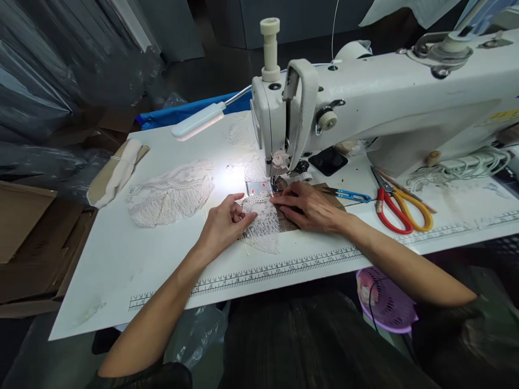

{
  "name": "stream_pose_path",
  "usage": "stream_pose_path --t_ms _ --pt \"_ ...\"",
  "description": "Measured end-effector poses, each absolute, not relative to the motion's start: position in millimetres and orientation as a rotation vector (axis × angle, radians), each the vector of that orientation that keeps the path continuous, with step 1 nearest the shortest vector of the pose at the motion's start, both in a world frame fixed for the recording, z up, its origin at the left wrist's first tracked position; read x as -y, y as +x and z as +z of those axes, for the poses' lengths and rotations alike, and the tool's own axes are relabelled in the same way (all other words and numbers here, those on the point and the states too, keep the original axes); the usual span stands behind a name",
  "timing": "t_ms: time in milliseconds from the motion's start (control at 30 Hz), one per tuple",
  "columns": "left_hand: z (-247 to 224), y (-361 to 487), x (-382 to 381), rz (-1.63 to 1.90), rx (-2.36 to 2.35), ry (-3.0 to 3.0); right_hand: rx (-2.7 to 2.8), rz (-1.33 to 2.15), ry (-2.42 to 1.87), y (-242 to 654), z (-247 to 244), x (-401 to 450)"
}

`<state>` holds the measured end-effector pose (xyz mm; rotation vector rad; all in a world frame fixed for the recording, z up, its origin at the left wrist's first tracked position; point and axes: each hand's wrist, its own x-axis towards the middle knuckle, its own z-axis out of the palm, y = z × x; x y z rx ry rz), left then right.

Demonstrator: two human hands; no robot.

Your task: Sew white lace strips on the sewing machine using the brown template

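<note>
Lace piece: [261, 232] under the needle end of your sewing machine [279, 121], apparently kept flat by both hands.
Left hand: [222, 224] fingers curled at the lace's left edge; pinch, cannot tell.
Right hand: [310, 208] fingers extended, tips on its right edge.
Far left: more lace [172, 192].
Right: blue snips [352, 195], scissors [395, 212], crowding your right forearm.

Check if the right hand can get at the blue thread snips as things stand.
Probably yes: the blue thread snips lie just beside the right hand, handles uncovered. It would likely have to leave the lace first.
</note>
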<state>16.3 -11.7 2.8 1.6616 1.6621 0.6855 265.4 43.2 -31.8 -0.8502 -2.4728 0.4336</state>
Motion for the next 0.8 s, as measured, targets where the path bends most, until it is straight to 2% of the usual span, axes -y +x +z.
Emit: stream_pose_path --t_ms 167,467,633,800 --pt "3.1 17.4 11.4 0.657 -1.653 1.676 2.47 0.503 -0.826 266.8 -34.7 -41.4" --pt "0.2 16.2 9.4 0.647 -1.662 1.655 2.525 0.377 -0.896 264.9 -33.1 -37.5" --pt "-2.7 15.5 9.3 0.67 -1.648 1.643 2.524 0.456 -0.772 267.4 -29.3 -30.9" --pt "-1.7 16.2 10.0 0.661 -1.659 1.664 2.609 0.358 -0.757 267.0 -30.7 -27.4"
